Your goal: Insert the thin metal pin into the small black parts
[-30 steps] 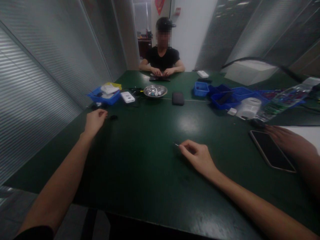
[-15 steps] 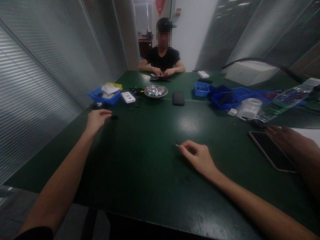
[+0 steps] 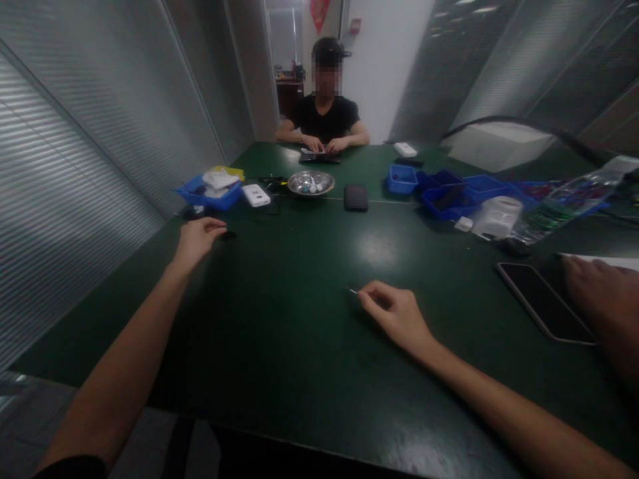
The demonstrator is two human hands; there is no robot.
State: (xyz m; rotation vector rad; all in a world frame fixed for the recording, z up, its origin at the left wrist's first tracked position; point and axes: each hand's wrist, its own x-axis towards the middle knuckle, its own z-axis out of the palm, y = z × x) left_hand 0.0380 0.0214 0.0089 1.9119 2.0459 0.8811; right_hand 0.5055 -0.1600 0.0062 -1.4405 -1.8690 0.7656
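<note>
At the left of the table, my left hand [image 3: 197, 241] has its fingertips pinched together. They reach a small flat dark piece [image 3: 229, 235]; whether they grip it or only touch it is hard to see. Nearer the middle, my right hand [image 3: 397, 313] rests on the green table [image 3: 279, 319]. Between its thumb and forefinger is a thin metal tool [image 3: 352, 291], its slim tip pointing left. The rest of that tool is hidden in the fingers.
Beyond my hands are a blue basket [image 3: 219, 197], a white device [image 3: 256, 195], a steel bowl [image 3: 324, 190] and a black pad [image 3: 356, 198]. On the right lie blue trays [image 3: 444, 211], a bottle [image 3: 564, 206], a phone [image 3: 544, 303] and another person's hand [image 3: 604, 286]. Someone sits opposite.
My left hand has shifted slightly right, closer over the small dark piece. My right hand stays put. The other person's hand has drawn back right, off the phone.
</note>
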